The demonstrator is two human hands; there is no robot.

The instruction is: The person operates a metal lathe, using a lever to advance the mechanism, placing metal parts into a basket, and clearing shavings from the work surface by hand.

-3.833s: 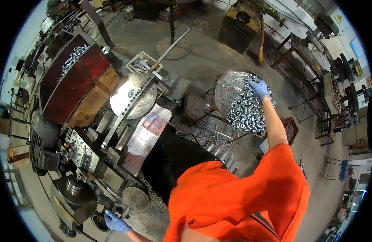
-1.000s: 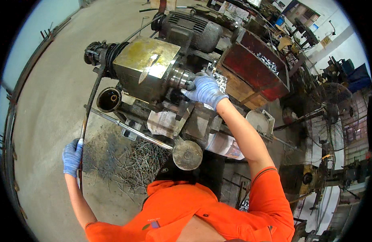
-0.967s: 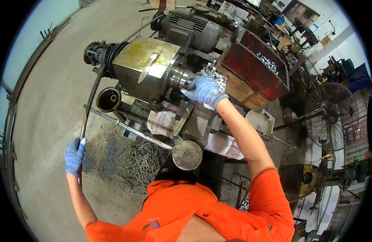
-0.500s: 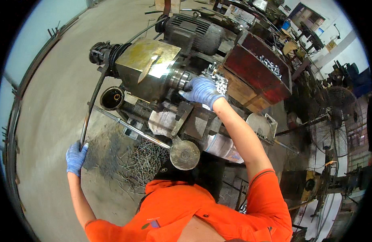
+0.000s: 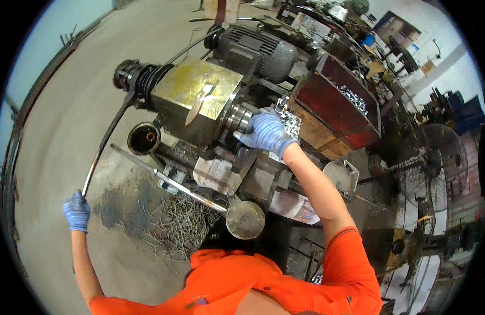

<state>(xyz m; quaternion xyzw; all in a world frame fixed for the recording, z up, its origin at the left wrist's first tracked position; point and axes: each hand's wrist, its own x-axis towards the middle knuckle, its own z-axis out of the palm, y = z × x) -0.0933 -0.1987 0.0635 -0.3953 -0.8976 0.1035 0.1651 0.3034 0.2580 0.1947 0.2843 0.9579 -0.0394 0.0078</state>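
My left hand (image 5: 76, 211), in a blue knit glove, is closed around the end of a long metal lever (image 5: 101, 145). This lever runs up to the black pulley end (image 5: 134, 76) of a small lathe-like machine. My right hand (image 5: 268, 131), gloved the same way, is at the front of the shiny steel spindle chuck (image 5: 237, 117). Its thumb reaches toward the chuck and its fingers curl over; whatever lies under them is hidden. A yellowish metal headstock cover (image 5: 184, 84) sits left of the chuck, with a flat wooden-looking strip (image 5: 199, 105) on top.
A second lever (image 5: 174, 182) slopes toward a round metal disc (image 5: 245, 219) near my body. Metal scrap rods (image 5: 182, 223) lie heaped on the floor. An open oily cup (image 5: 144, 138) stands beside the headstock. Behind are a motor (image 5: 258, 50) and a red bin (image 5: 337, 100) of small metal parts.
My left hand has swung the lever outward to the left and a little down. The right hand stays at the chuck, and the whole view has shifted slightly.
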